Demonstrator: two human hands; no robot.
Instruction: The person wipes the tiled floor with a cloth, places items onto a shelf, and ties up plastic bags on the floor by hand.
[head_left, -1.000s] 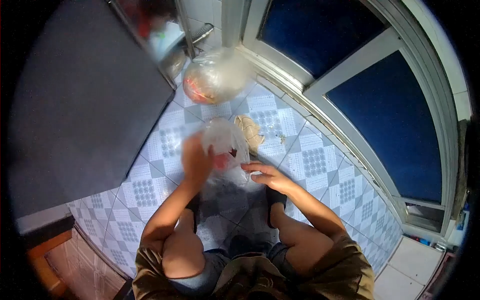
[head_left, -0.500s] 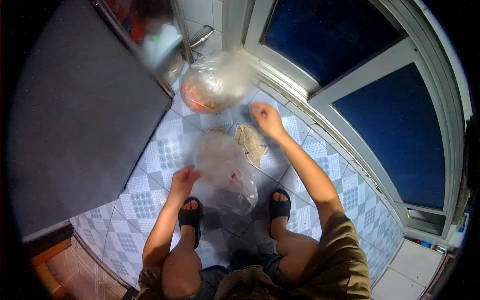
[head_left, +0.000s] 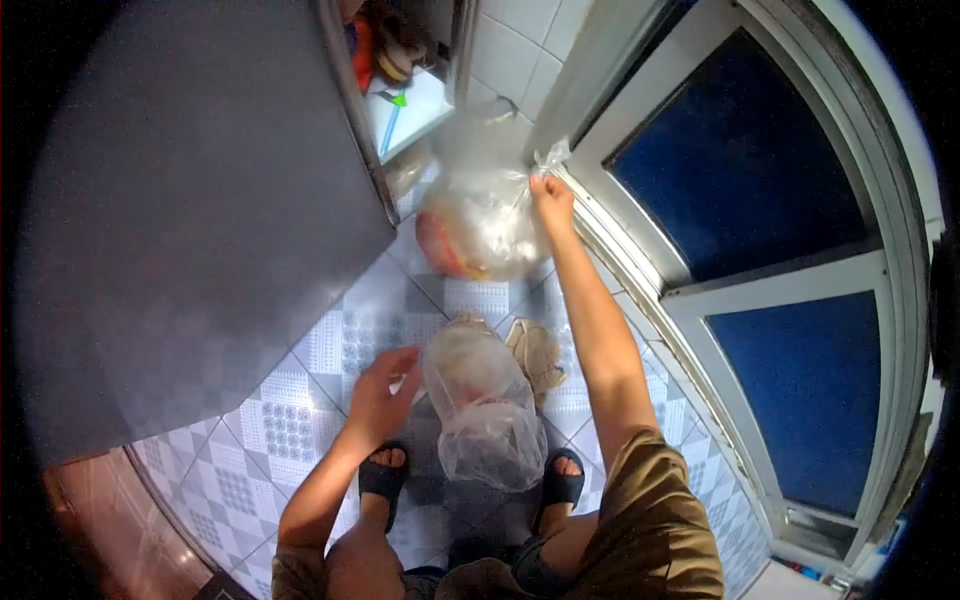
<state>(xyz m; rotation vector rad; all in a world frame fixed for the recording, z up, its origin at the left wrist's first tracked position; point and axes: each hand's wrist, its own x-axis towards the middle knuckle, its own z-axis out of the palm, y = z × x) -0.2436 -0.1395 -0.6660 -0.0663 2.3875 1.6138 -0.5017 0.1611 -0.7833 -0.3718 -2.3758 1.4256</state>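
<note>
My right hand is closed around the gathered neck of a clear plastic bag. This bag bulges, with red and yellow contents blurred inside. Beside a second clear plastic bag on the floor, my left hand is open, its fingers apart and just off the plastic. The second bag is loose and partly filled, but what it holds is hard to make out. A beige cloth-like piece lies on the tiles to its right.
A grey panel fills the left side. Behind it, a white shelf carries small items. A white-framed door with dark panes stands to the right. My sandalled feet are on the patterned tile floor.
My right hand has taken hold of the neck of the far bag, beside which it was held earlier. My left hand has opened its fingers. The camera view has shifted.
</note>
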